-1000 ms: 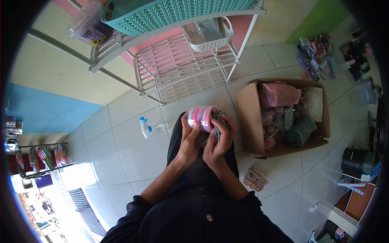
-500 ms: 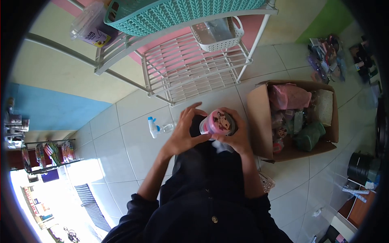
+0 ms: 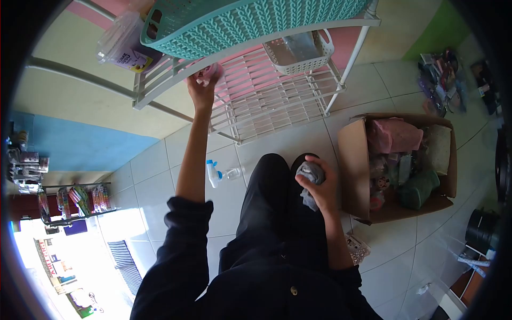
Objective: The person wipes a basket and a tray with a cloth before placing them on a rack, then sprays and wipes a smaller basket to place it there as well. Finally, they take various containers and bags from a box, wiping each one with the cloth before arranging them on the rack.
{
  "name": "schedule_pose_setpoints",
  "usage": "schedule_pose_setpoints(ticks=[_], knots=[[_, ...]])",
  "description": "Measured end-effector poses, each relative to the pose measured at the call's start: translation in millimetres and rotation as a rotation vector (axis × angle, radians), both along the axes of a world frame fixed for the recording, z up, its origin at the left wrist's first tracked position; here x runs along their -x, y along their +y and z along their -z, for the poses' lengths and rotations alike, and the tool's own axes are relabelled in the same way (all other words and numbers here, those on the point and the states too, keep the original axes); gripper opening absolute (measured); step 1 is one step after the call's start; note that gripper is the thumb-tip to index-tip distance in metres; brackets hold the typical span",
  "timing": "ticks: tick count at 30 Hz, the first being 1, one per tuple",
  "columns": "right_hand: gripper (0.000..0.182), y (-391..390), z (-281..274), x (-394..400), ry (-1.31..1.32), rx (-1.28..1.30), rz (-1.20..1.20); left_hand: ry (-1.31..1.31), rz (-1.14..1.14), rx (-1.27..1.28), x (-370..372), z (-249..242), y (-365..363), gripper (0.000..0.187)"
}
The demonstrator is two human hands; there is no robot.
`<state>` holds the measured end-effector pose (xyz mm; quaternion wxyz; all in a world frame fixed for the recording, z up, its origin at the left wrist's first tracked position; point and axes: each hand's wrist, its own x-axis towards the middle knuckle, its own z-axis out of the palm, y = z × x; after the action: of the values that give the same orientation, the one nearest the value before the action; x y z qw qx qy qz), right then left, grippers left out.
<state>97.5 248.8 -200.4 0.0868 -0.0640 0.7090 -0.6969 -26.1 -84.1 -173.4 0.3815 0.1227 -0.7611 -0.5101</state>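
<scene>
My left hand point(image 3: 201, 95) is stretched out to the white rack point(image 3: 277, 101), its fingers closed around a small pink jar point(image 3: 212, 72). The jar is at a lower shelf, under the upper shelf's front rail, which partly covers it. Over my right knee, my right hand point(image 3: 324, 189) grips a crumpled grey cloth point(image 3: 309, 173). A clear spray bottle with a blue and white head point(image 3: 214, 174) is on the tiled floor beside my left forearm.
A teal basket point(image 3: 256, 26) and a lidded plastic tub point(image 3: 128, 50) are on the upper shelf. Lower down sits a white basket point(image 3: 301, 65). To my right, an open cardboard box point(image 3: 353, 170) holds several wrapped items. A small perforated basket point(image 3: 358, 248) lies by my right forearm.
My left hand has carried the pink jar from above my lap up and left to the rack. The right hand has let go of the jar, and the grey cloth now shows in it.
</scene>
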Motion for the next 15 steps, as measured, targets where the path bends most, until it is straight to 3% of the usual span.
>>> schedule_pose_setpoints(ticks=[1,3,4,7,8,15], knots=[[0.047,2,1,-4,-0.020,-0.019,-0.015,0.002,0.005,-0.001,10,8,-9,0.064],[0.043,6,3,-9,-0.039,-0.039,-0.019,-0.054,-0.220,0.257,24,15,-13,0.069],[0.042,7,5,-11,-0.063,-0.028,-0.013,0.046,-0.338,0.328,30,19,-11,0.052],[0.041,12,8,-13,-0.099,-0.032,0.009,-0.031,-0.463,0.158,31,26,-12,0.053],[0.040,14,12,-12,-0.104,-0.033,0.018,-0.122,-0.470,0.133,30,27,-15,0.061],[0.035,16,9,-9,-0.097,-0.083,0.030,-0.093,-0.471,0.186,34,55,-32,0.079]])
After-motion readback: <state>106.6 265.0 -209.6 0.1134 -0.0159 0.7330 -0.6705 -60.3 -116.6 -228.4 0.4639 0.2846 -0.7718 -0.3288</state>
